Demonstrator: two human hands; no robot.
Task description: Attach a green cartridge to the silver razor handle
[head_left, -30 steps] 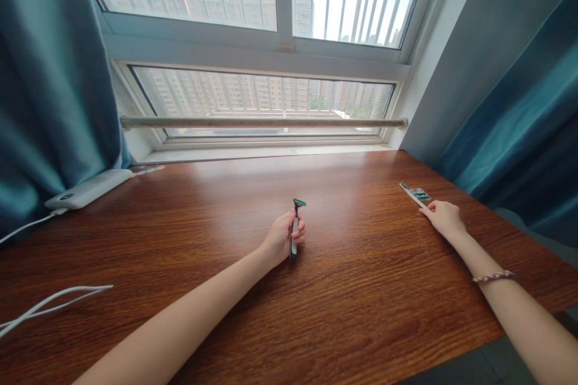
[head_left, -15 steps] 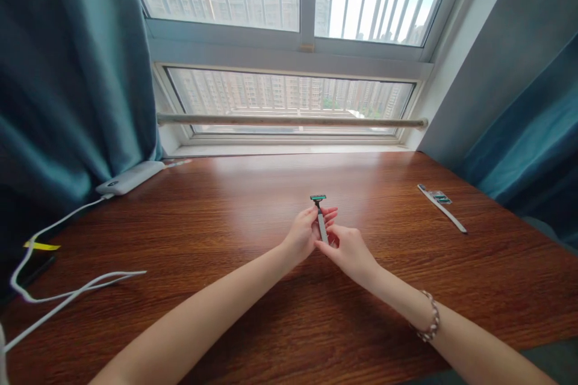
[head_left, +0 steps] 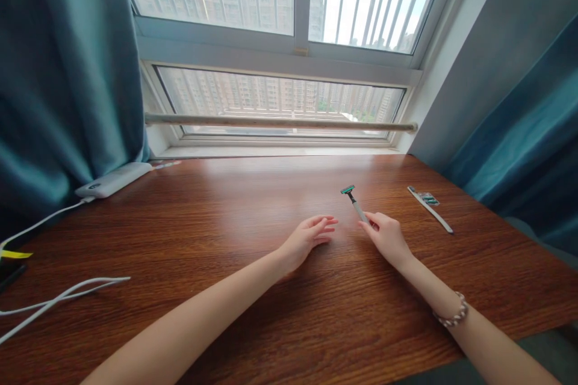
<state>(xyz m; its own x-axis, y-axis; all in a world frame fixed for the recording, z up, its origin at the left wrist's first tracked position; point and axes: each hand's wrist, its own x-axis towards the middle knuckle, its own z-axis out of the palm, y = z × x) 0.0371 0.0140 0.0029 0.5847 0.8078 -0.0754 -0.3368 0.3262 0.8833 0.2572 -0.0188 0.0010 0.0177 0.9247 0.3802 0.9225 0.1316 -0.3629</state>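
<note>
My right hand point(head_left: 387, 238) grips a razor point(head_left: 360, 212) by the lower end of its grey handle. The razor's black and green head points up and to the left, raised over the wooden table. To the left, my left hand point(head_left: 307, 240) holds nothing; its fingers are apart and reach toward the right. A gap separates it from the razor and from my right hand.
On the right of the table point(head_left: 226, 307) lie a white toothbrush-like stick point(head_left: 431, 210) and a small clear pack with green parts point(head_left: 428, 198). At the left are a white power strip point(head_left: 115, 180), a white cable point(head_left: 67, 293) and a yellow strip point(head_left: 15, 254). A window and curtains stand behind.
My left hand has let go of the razor. My right hand has carried it to the right, and its head now tilts left. The view has shifted slightly.
</note>
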